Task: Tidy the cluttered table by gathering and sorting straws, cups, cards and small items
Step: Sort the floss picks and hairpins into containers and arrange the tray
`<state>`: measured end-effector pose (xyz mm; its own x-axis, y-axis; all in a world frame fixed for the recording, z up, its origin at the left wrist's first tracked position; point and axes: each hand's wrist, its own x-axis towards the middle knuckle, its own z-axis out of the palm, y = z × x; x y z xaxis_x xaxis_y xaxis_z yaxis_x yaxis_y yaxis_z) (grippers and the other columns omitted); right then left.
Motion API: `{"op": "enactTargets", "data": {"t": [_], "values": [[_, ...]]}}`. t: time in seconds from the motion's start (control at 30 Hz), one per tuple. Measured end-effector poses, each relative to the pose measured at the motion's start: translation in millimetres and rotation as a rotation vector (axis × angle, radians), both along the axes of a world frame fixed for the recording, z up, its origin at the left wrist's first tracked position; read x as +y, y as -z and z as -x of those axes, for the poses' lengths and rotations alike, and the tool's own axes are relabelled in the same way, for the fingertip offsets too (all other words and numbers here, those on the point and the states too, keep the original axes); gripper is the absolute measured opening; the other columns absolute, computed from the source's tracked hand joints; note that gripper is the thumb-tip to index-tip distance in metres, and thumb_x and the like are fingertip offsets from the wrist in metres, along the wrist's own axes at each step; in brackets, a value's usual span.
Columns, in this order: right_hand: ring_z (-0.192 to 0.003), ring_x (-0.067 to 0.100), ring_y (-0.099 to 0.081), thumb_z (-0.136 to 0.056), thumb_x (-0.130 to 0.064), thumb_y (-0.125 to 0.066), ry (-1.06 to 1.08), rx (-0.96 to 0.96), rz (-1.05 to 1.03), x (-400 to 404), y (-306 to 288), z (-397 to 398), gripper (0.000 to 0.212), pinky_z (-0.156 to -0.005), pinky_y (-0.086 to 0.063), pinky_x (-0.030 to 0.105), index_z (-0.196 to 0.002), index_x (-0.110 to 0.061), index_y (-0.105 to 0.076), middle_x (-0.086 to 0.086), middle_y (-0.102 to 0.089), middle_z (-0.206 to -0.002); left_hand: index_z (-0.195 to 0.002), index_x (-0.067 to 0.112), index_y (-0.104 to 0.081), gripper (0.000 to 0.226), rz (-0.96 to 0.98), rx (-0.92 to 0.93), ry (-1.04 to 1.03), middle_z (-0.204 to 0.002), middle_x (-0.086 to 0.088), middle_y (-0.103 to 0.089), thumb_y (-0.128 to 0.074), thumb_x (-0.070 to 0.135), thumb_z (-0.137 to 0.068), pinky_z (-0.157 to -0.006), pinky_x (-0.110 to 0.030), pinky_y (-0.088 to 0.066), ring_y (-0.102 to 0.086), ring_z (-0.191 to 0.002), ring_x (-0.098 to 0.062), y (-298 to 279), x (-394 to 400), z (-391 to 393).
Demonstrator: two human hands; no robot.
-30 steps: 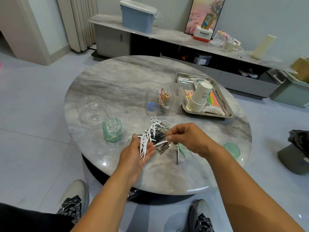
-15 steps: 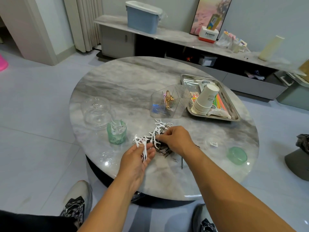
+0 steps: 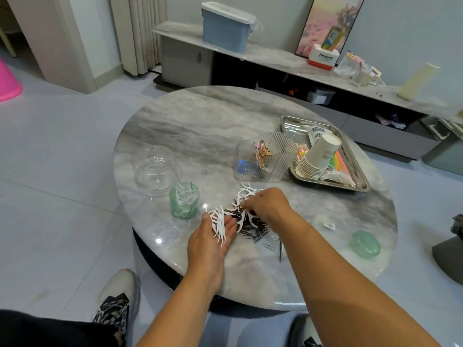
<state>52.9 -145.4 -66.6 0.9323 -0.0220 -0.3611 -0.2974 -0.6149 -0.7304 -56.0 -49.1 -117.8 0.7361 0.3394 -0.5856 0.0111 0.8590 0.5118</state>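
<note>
Now the left hand [image 3: 213, 236], palm up, holds a bunch of white floss picks [image 3: 218, 221], while the right hand [image 3: 268, 206] pinches at the pile [image 3: 248, 219] of picks and hairpins on the table [image 3: 200, 121].

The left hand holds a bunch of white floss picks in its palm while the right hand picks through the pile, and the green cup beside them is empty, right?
Not quite. In the head view the green cup already has white picks standing in it. The rest holds: the left hand holds floss picks in its palm while the right hand picks through the pile.
</note>
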Motion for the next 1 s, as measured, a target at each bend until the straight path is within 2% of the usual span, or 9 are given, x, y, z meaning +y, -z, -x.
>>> {"op": "enactTargets", "data": {"t": [0.07, 0.13, 0.3, 0.37, 0.43, 0.53, 0.63, 0.83, 1.0], "values": [[-0.058, 0.016, -0.053, -0.082, -0.021, -0.082, 0.023, -0.007, -0.058, -10.8, -0.9, 2.6, 0.019, -0.055, -0.042, 0.024, -0.08, -0.005, -0.071, 0.004, -0.061, -0.064, -0.109, -0.001, -0.065, 0.039, -0.001, 0.004, 0.027, -0.097, -0.022, -0.076, -0.048, 0.034, -0.107, -0.071, -0.032, -0.063, -0.076, -0.092, -0.028, -0.1, 0.7, 0.3], [-0.049, 0.013, -0.051, -0.082, -0.018, -0.082, 0.05, -0.072, -0.154, -18.7, -2.1, 9.3, 0.019, -0.048, -0.041, 0.024, -0.074, -0.006, -0.069, 0.001, -0.061, -0.055, -0.108, -0.001, -0.065, 0.041, 0.008, 0.006, 0.043, -0.098, -0.021, -0.076, -0.048, 0.035, -0.107, -0.074, -0.033, -0.062, -0.076, -0.093, -0.028, -1.6, 1.0, 0.6], [-0.062, 0.019, -0.063, -0.086, -0.009, -0.077, 0.167, -0.336, -0.464, -16.4, -4.3, 28.5, 0.008, -0.064, -0.057, 0.037, -0.087, -0.012, -0.07, 0.006, -0.071, -0.07, -0.103, -0.002, -0.065, 0.042, 0.057, -0.007, 0.064, -0.095, -0.022, -0.076, -0.048, 0.036, -0.106, -0.072, -0.033, -0.062, -0.077, -0.087, -0.028, -9.8, -1.7, 1.2], [-0.067, 0.017, -0.067, -0.086, -0.012, -0.078, 0.138, -0.455, -0.441, -12.3, 0.1, 38.9, 0.01, -0.072, -0.059, 0.039, -0.09, -0.02, -0.075, 0.002, -0.074, -0.075, -0.107, -0.003, -0.063, 0.043, 0.092, -0.022, 0.087, -0.095, -0.022, -0.076, -0.047, 0.037, -0.106, -0.071, -0.032, -0.063, -0.077, -0.088, -0.028, -13.1, -4.3, 0.5], [-0.073, 0.009, -0.07, -0.084, -0.012, -0.08, 0.042, -0.594, -0.36, -10.6, 4.9, 53.3, 0.013, -0.072, -0.058, 0.028, -0.088, -0.024, -0.076, -0.007, -0.075, -0.079, -0.113, -0.004, -0.062, 0.045, 0.13, -0.05, 0.109, -0.101, -0.023, -0.075, -0.046, 0.038, -0.106, -0.071, -0.031, -0.063, -0.076, -0.092, -0.029, -16.6, -5.1, -0.6], [-0.085, 0.008, -0.071, -0.082, 0.0, -0.08, -0.237, -0.82, -0.207, -16.5, 16.7, 74.9, 0.018, -0.076, -0.056, 0.025, -0.088, -0.017, -0.076, -0.011, -0.073, -0.089, -0.116, -0.006, -0.063, 0.044, 0.199, -0.126, 0.113, -0.102, -0.02, -0.076, -0.049, 0.034, -0.106, -0.068, -0.03, -0.062, -0.076, -0.09, -0.025, -21.9, -4.0, -3.2], [-0.104, 0.008, -0.068, -0.081, 0.004, -0.08, -0.44, -0.991, -0.083, -26.1, 33.7, 90.4, 0.016, -0.089, -0.054, 0.024, -0.091, -0.008, -0.076, -0.002, -0.071, -0.102, -0.108, -0.007, -0.064, 0.037, 0.204, -0.137, 0.157, -0.09, -0.017, -0.075, -0.056, 0.029, -0.103, -0.062, -0.026, -0.06, -0.075, -0.079, -0.022, -25.5, -4.0, -6.9], [-0.105, 0.009, -0.067, -0.087, -0.007, -0.078, -0.474, -1.007, -0.063, -31.3, 47.0, 98.1, 0.01, -0.092, -0.053, 0.023, -0.097, -0.007, -0.077, 0.0, -0.069, -0.109, -0.109, -0.004, -0.064, 0.022, 0.155, -0.115, 0.218, -0.105, -0.022, -0.075, -0.055, 0.016, -0.104, -0.063, -0.025, -0.059, -0.076, -0.087, -0.022, -22.1, -6.8, -6.1], [-0.113, 0.004, -0.064, -0.088, -0.004, -0.076, -0.526, -0.998, -0.069, -34.3, 48.2, 99.2, 0.017, -0.098, -0.051, 0.021, -0.105, -0.008, -0.077, -0.001, -0.069, -0.117, -0.1, -0.005, -0.065, 0.019, 0.112, -0.081, 0.206, -0.089, -0.017, -0.074, -0.053, 0.009, -0.104, -0.062, -0.023, -0.06, -0.073, -0.077, -0.02, -23.1, -6.8, -5.6]]}}
